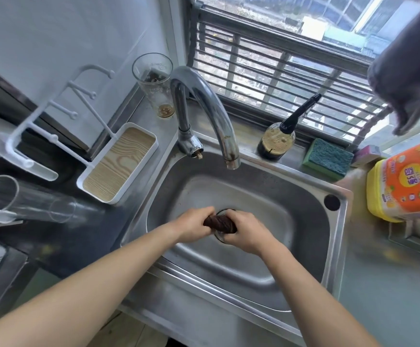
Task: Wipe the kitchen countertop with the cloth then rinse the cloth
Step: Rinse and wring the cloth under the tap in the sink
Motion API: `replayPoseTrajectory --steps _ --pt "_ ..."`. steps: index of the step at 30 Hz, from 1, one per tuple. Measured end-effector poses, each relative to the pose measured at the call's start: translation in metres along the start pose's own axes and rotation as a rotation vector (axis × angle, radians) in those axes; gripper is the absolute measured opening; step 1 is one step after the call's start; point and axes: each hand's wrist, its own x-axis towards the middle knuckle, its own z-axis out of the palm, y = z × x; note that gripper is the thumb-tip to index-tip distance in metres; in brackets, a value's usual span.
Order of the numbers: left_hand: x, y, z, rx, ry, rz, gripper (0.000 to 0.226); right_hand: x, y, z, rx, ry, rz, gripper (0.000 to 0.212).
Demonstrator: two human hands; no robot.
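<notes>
A dark brown cloth (pixel 219 223) is twisted into a tight roll over the drain of the steel sink (pixel 254 191). My left hand (pixel 194 225) grips its left end and my right hand (pixel 245 232) grips its right end, both fists closed around it. The curved chrome faucet (pixel 204 101) stands behind the basin, with no water seen running from its spout. The dark countertop (pixel 66 236) lies to the left of the sink.
A white tray with a wood-grain base (pixel 118 162) and a white rack (pixel 53 116) sit left of the sink. A glass (pixel 154 83) stands in the corner. A dark bottle (pixel 279 139), a green sponge (pixel 328 157) and a yellow detergent jug (pixel 407 184) line the right side.
</notes>
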Motion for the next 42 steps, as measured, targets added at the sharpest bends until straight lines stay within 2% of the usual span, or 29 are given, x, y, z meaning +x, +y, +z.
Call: replayPoseTrajectory --steps 2,4,6,7,9,10,12,15,17,18,22,25,29,33,37,39,41,42 --pt "0.003 -0.003 -0.004 0.142 0.085 0.135 0.017 0.000 -0.003 -0.006 0.110 -0.114 0.040 0.041" --pt "0.003 -0.006 -0.009 0.302 0.220 0.313 0.016 -0.005 -0.007 -0.015 0.592 -0.342 0.127 0.050" --pt "0.001 -0.006 -0.011 0.356 0.366 0.504 0.016 -0.014 -0.007 -0.026 1.110 -0.537 0.220 0.046" --pt "-0.001 -0.004 -0.012 0.356 0.424 0.586 0.017 -0.018 -0.006 -0.029 1.255 -0.622 0.239 0.041" --pt "-0.003 0.001 -0.012 0.374 0.488 0.683 0.019 -0.024 -0.009 -0.029 1.313 -0.769 0.227 0.032" --pt "-0.003 0.001 -0.012 0.401 0.505 0.692 0.019 -0.025 -0.013 -0.026 1.262 -0.810 0.217 0.026" --pt "-0.005 -0.003 -0.015 0.498 0.506 0.627 0.012 -0.021 -0.021 -0.018 1.066 -0.750 0.246 0.015" --pt "-0.015 -0.001 -0.019 0.670 0.287 0.339 0.012 -0.002 -0.021 -0.009 0.453 -0.470 0.174 0.027" --pt "-0.019 0.009 -0.017 0.638 0.159 0.139 0.018 0.008 -0.018 -0.003 0.036 -0.259 0.068 0.021" --pt "-0.017 0.013 -0.016 0.582 0.146 0.085 0.018 0.009 -0.016 -0.001 -0.076 -0.157 0.036 0.020" --pt "-0.013 0.025 -0.017 0.278 0.026 -0.003 0.027 -0.001 -0.011 0.001 -0.236 0.088 -0.052 0.027" --pt "-0.011 0.027 -0.010 0.091 -0.015 -0.041 0.027 -0.003 -0.005 0.002 -0.328 0.156 -0.085 0.026" --pt "-0.011 0.028 0.002 -0.279 -0.046 -0.065 0.026 0.000 0.008 0.009 -0.296 0.239 -0.119 0.021" --pt "-0.013 0.035 0.008 -0.481 -0.104 -0.103 0.031 -0.003 0.018 0.017 -0.292 0.369 -0.203 0.053" --pt "-0.014 0.033 0.008 -0.705 -0.233 -0.167 0.037 -0.004 0.020 0.015 -0.255 0.439 -0.233 0.049" --pt "-0.015 0.033 0.006 -0.711 -0.269 -0.160 0.041 -0.004 0.017 0.012 -0.258 0.459 -0.216 0.036" --pt "-0.010 0.028 0.005 -0.482 -0.150 -0.104 0.035 -0.004 0.013 0.007 -0.261 0.413 -0.155 0.018" --pt "-0.009 0.024 0.004 -0.300 -0.054 -0.062 0.028 -0.004 0.010 0.004 -0.215 0.325 -0.111 0.018"
